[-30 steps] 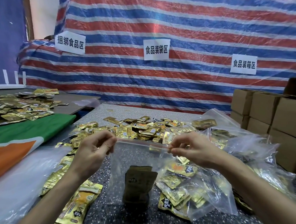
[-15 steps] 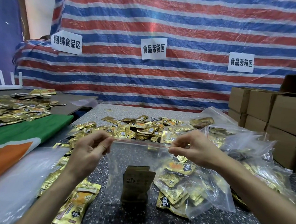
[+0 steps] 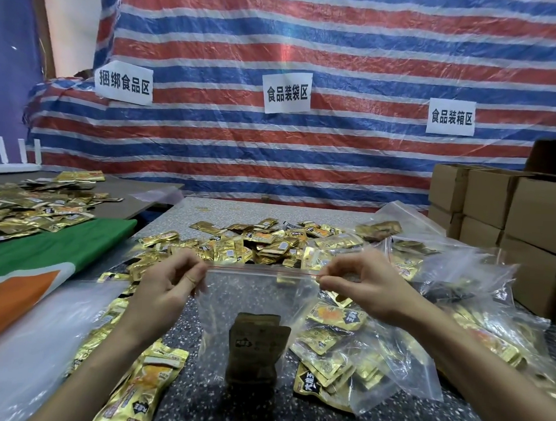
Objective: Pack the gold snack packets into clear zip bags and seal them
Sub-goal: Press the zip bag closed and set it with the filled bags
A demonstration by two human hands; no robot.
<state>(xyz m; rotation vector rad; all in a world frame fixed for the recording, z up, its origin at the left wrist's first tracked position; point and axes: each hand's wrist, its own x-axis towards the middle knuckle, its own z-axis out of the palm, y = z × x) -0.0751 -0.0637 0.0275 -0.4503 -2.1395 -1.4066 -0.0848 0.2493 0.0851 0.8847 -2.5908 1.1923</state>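
Closing the clear plastic zip bag (image 3: 252,296)
The left hand (image 3: 168,285) pinches its top left corner. Gold foil snack packets (image 3: 256,349) sit inside, near the middle. The right hand (image 3: 366,287) pinches the right corner. Next, the red zip strip (image 3: 263,270) likely needs pressing shut.

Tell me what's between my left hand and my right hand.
In the head view, the top edge of the clear zip bag runs between them; the left hand and the right hand each pinch one end.
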